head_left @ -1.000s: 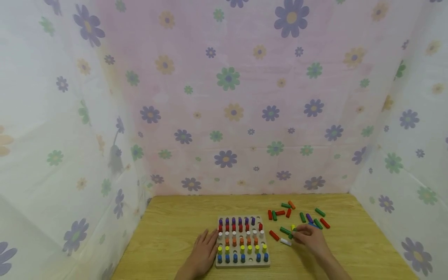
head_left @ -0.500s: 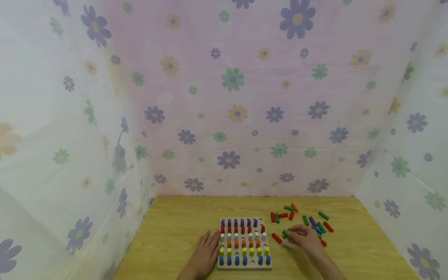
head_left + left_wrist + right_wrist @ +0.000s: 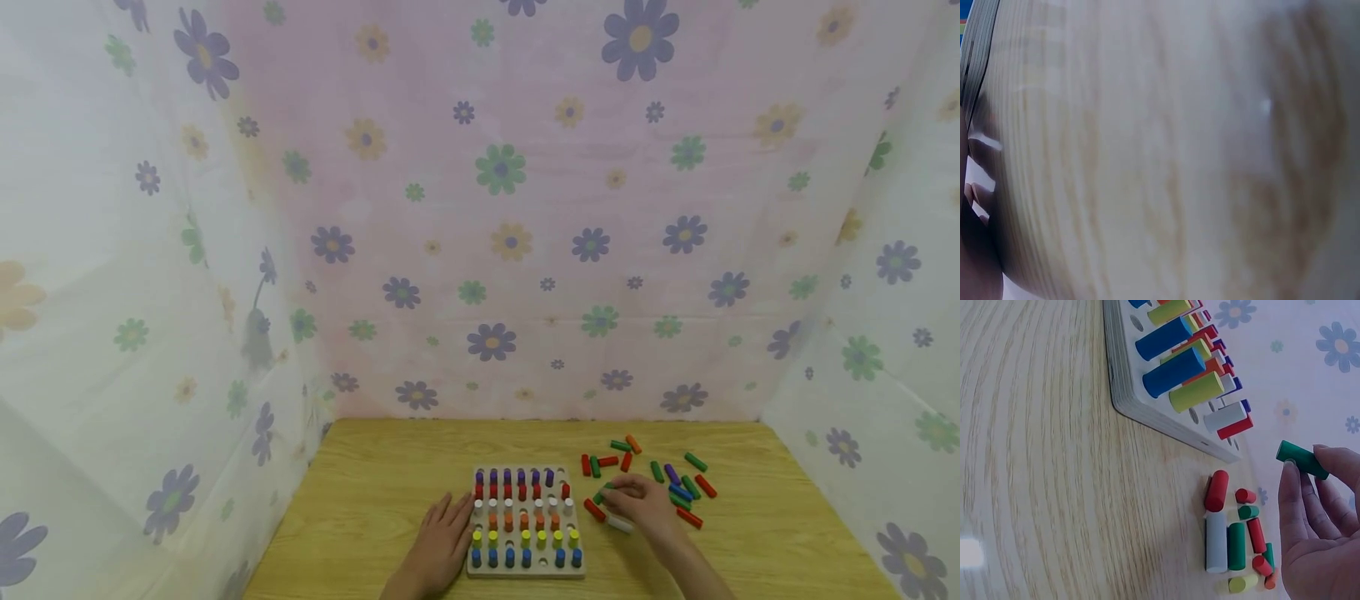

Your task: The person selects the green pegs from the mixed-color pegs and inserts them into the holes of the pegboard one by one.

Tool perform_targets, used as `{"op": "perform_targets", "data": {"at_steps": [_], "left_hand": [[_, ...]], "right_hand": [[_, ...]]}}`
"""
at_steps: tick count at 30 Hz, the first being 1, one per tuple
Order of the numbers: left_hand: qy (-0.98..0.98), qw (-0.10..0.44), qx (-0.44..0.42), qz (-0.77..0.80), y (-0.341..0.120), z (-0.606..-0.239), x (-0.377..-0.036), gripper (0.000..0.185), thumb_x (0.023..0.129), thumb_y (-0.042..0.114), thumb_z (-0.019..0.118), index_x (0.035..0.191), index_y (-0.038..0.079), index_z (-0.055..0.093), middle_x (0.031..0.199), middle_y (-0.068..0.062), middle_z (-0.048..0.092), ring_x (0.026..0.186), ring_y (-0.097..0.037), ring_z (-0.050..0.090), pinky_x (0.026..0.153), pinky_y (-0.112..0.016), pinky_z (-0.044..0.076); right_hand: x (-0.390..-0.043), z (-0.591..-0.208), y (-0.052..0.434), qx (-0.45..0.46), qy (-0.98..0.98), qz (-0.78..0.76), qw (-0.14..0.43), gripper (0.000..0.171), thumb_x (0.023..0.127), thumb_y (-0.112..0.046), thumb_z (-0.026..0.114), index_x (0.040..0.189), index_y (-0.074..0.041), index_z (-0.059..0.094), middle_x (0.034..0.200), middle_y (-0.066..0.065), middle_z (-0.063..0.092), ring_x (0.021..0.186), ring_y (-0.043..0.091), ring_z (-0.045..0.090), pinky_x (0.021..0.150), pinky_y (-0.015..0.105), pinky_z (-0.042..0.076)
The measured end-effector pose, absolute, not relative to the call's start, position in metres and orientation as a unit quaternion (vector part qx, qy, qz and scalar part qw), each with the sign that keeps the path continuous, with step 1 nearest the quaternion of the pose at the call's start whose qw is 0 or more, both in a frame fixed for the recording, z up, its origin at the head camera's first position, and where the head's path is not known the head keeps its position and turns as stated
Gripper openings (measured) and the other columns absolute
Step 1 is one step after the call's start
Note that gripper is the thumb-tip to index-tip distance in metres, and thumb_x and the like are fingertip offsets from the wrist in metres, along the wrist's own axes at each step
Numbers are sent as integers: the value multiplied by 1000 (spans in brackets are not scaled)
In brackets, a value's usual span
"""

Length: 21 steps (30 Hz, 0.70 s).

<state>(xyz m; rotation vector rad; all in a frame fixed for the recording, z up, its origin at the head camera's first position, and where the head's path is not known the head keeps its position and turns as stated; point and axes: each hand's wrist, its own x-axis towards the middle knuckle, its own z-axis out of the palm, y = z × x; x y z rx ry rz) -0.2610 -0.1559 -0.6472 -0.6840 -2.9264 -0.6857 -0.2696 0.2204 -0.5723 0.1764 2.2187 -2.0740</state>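
Green peg [image 3: 1302,460], pinched at the fingertips of the right hand [image 3: 637,503], lifted off the table [image 3: 375,500] just right of the pegboard [image 3: 525,567], near its upper right corner. Fingers curled round the peg, thumb under it in the right wrist view. Below that hand, loose pegs on the wood: red peg [image 3: 1216,490], white peg [image 3: 1216,542] and another green one side by side, more scattered farther right of the board. Left hand [image 3: 442,546] flat on the table, fingers straight and relaxed, touching the pegboard's left edge. Board filled with upright rows of purple, red, white, orange, yellow and blue pegs, a few holes open along its right side and near edge. Bare wood left of the board and beyond it toward the flowered curtain [image 3: 495,250]. Left wrist view blurred, only wood grain.
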Motion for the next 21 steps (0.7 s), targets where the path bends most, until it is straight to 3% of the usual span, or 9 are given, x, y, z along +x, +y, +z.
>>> {"op": "perform_targets", "data": {"at_steps": [21], "left_hand": [[-948,21,-214,-235,-153,-642,-259,55,113,40,32,156,7,44,158,-12,45,147,-49,31,116,-70,23]], "right_hand": [[-278,-561,194,31,742,-668,47,33,95,-12,74,116,11,63,103,15,72,97,27,72,93,50,59]]}}
